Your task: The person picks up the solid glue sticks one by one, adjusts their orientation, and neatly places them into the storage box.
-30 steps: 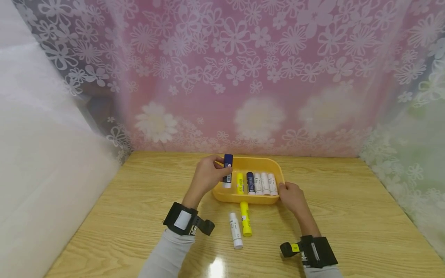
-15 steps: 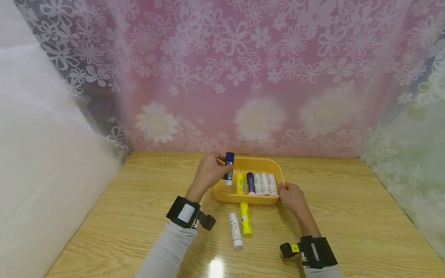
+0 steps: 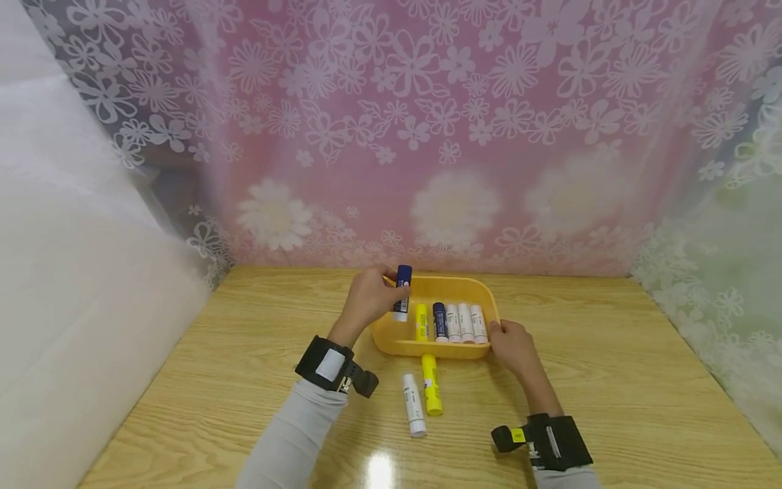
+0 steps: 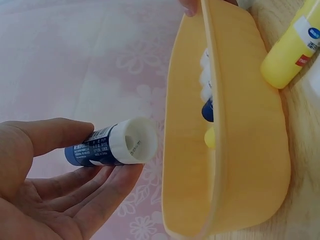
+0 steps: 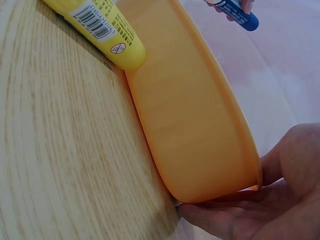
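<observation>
My left hand (image 3: 368,297) pinches a dark blue glue stick (image 3: 402,292) with a white base, held above the left end of a yellow-orange plastic basket (image 3: 391,349). In the left wrist view the thumb and fingers grip this glue stick (image 4: 102,146), its hollow white end facing the camera. My right hand (image 3: 514,348) holds the basket's right end, thumb at the rim and fingers beneath, as the right wrist view shows. Inside the basket a yellow glue stick (image 3: 422,322), a dark blue one (image 3: 440,322) and three white ones (image 3: 466,322) lie side by side.
In front of the basket, a yellow glue stick (image 3: 432,385) and a white glue stick (image 3: 414,405) lie on the wooden table (image 3: 611,367). A flowered pink curtain (image 3: 452,136) hangs behind the table, with pale sheets at both sides.
My left hand has risen slightly and shifted a little to the right with the dark blue glue stick. The right hand and the basket have stayed in place.
</observation>
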Tool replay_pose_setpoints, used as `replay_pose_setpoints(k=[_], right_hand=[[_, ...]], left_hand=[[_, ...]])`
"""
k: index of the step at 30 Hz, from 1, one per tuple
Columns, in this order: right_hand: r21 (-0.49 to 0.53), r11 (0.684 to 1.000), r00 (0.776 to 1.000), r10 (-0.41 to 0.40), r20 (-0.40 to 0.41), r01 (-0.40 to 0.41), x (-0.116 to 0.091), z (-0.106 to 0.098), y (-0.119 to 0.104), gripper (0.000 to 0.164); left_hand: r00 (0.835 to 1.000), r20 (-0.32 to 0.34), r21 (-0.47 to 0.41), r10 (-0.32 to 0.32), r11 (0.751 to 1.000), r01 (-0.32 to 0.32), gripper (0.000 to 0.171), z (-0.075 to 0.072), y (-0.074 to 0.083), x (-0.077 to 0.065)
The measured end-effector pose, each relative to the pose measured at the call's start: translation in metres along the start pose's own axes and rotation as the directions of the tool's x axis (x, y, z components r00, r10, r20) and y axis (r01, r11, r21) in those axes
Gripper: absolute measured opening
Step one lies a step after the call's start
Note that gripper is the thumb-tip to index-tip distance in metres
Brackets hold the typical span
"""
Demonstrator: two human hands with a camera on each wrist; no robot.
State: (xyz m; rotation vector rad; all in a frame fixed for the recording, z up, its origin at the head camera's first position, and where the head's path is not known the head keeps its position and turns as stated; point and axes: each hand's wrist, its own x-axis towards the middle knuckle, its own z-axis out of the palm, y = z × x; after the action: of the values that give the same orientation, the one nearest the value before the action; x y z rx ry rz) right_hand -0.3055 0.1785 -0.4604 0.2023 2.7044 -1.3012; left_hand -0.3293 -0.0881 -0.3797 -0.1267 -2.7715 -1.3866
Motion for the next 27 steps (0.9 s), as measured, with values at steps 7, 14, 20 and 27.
replay_pose_setpoints(k=[7, 14, 20, 27], right_hand=[[0.004, 1.000, 1.000, 0.010, 0.001, -0.010, 0.002, 0.001, 0.001, 0.050], [0.010, 1.000, 1.000, 0.009, -0.003, -0.009, 0.002, 0.000, 0.002, 0.050], [0.022, 1.000, 1.000, 0.004, -0.006, -0.004, 0.001, 0.000, 0.001, 0.050], [0.024, 1.000, 1.000, 0.002, -0.008, -0.002, 0.000, 0.001, 0.002, 0.048]], left_hand=[[1.000, 0.006, 0.055, -0.015, 0.998, 0.014, 0.033, 0.005, -0.004, 0.007], [1.000, 0.006, 0.095, -0.004, 0.995, 0.003, 0.032, 0.010, -0.004, 0.010], [1.000, 0.000, 0.130, -0.002, 0.991, 0.002, 0.033, 0.013, -0.009, 0.012], [1.000, 0.006, 0.152, -0.029, 0.988, 0.028, 0.031, 0.014, -0.013, 0.017]])
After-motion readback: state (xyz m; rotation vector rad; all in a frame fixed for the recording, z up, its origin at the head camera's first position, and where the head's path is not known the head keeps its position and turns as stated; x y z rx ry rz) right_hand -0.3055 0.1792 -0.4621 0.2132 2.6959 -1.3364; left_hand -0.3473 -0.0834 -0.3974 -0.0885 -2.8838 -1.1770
